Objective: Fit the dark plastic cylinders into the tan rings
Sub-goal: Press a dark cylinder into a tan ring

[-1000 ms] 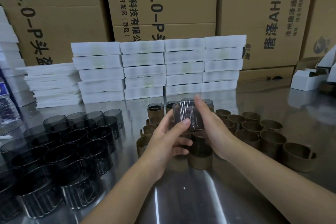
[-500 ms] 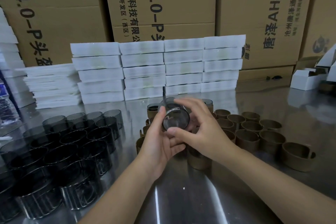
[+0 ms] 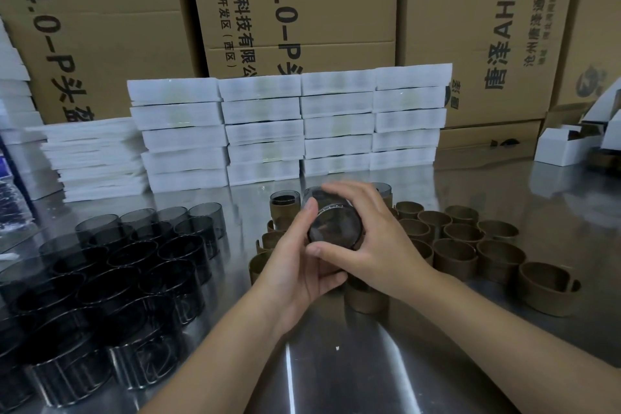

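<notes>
- Holding one dark cylinder (image 3: 336, 228) clear of the table (image 3: 336, 363) is judged to be the step in hand. It is tilted so that an open end is turned toward the camera.
- The cylinder is gripped by both hands. The left hand (image 3: 295, 265) is curled beneath it with the thumb laid on the left rim. The right hand (image 3: 376, 245) is arched over the top with the thumb pressed to the lower rim.
- No ring can be seen round this cylinder, so its fitting is taken as not yet made.
- For the next move, a ring would have to be taken from the tan rings (image 3: 453, 252) on the right. The cylinder would then be squared to its mouth and pushed in evenly, since a skewed entry would probably jam.
- Loose cylinders (image 3: 117, 265) are massed on the left, and a fitted piece (image 3: 285, 208) is stood just behind the hands.
- A second ago the cylinder was held upright with its side wall shown. It has since been tipped over, and the right hand has been shifted from its side to over its top.
</notes>
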Action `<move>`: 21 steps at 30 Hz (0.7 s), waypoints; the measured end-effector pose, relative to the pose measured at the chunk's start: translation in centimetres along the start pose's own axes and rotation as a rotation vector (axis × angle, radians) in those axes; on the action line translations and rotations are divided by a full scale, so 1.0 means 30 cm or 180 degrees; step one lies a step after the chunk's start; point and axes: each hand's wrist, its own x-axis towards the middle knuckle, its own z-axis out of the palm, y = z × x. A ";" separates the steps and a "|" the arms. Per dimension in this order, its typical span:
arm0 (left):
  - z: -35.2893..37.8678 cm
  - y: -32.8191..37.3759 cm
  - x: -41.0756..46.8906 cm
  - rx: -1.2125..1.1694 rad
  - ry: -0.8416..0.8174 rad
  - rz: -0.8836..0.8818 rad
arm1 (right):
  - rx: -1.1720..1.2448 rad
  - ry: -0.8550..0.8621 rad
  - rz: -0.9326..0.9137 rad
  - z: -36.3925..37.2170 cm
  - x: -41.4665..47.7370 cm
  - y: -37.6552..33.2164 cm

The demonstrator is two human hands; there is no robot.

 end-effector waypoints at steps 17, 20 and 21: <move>0.011 0.002 -0.007 -0.0025 -0.0174 -0.0421 | -0.0189 0.0265 0.0284 -0.006 0.000 0.002; 0.008 0.002 -0.006 0.0015 -0.0213 -0.0483 | -0.0178 0.0302 0.0291 -0.006 0.002 0.002; 0.008 0.002 -0.007 0.0042 -0.0213 -0.0497 | -0.0172 0.0304 0.0291 -0.007 0.003 0.003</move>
